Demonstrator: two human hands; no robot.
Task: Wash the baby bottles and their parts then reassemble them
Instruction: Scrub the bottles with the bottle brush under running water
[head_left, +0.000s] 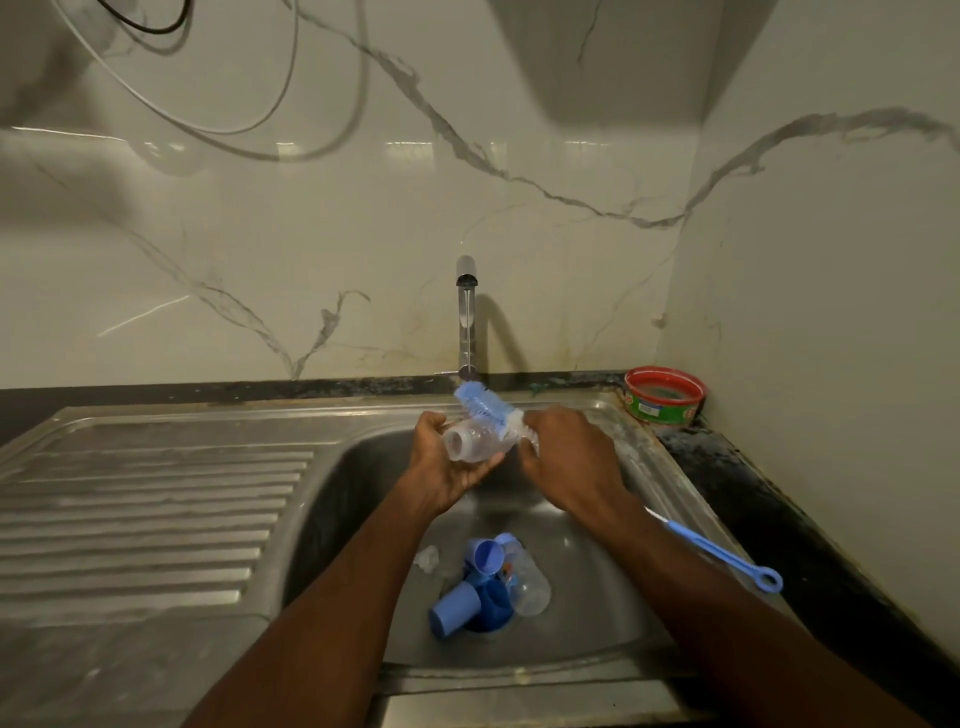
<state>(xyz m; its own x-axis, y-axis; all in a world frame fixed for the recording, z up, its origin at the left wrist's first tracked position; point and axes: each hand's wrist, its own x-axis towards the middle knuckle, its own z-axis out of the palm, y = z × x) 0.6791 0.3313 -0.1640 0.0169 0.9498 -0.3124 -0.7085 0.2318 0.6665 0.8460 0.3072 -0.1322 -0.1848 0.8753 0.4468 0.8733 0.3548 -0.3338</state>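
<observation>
Bottle scrubbed over the sink (597, 613), mid-frame.
Left hand (451, 457) fingers curled round the bottle (475, 440), steadying it; right hand (566, 451) fingers gripped the brush (480, 402), apparently to scrub it.

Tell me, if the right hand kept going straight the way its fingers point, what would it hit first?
Most likely the clear bottle that the left hand holds. The right hand grips the bottle brush and points left and slightly away, toward the bottle's base. Depth is hard to judge from one view.

A home kitchen, by the look: stainless-steel sink with ribbed drainboard (156, 499) set in a dark counter (769, 499), chrome tap (466, 317) running, glossy marble-veined wall tiles (311, 234), a red-rimmed round tub (665, 396) in the corner.
</observation>
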